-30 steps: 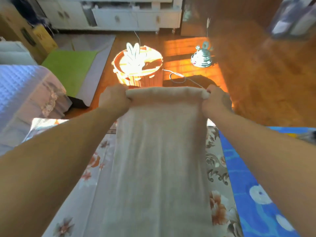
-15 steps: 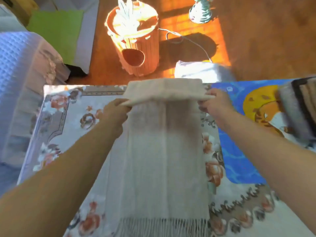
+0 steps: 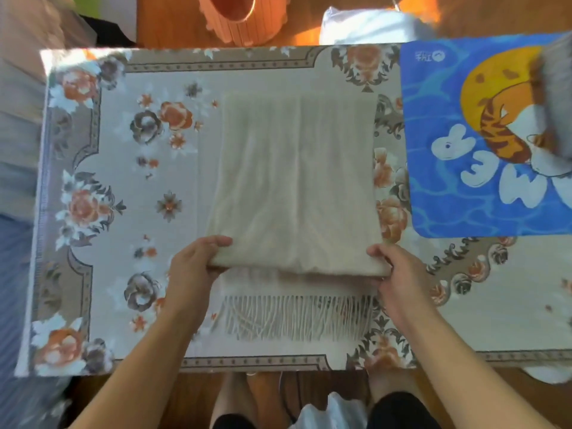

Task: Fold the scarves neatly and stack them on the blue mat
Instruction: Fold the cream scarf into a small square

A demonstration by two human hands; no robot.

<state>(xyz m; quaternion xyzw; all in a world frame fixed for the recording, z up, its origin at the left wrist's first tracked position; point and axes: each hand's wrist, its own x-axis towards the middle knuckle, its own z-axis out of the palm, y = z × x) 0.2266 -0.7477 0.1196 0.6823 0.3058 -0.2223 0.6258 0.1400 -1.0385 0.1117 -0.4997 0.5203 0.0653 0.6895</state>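
A cream scarf (image 3: 294, 181) lies folded on the floral table, its fringe (image 3: 297, 317) showing below the folded edge. My left hand (image 3: 195, 267) grips the near left corner of the fold, thumb on top. My right hand (image 3: 393, 270) grips the near right corner. The blue mat (image 3: 439, 187) with a cartoon tiger lies to the right on the table. A grey folded scarf (image 3: 557, 97) sits on the mat at the right edge of view, partly cut off.
The floral tablecloth (image 3: 123, 181) covers the table. Beyond the far edge stand a wooden bucket (image 3: 235, 20) and a white bundle (image 3: 365, 26) on the floor. A blue covered seat (image 3: 15, 274) is at the left. My legs show below the near edge.
My hands have brought the held edge of the scarf back toward me and down, laying the fold over the lower layer near the fringe. The view has tilted down onto the table.
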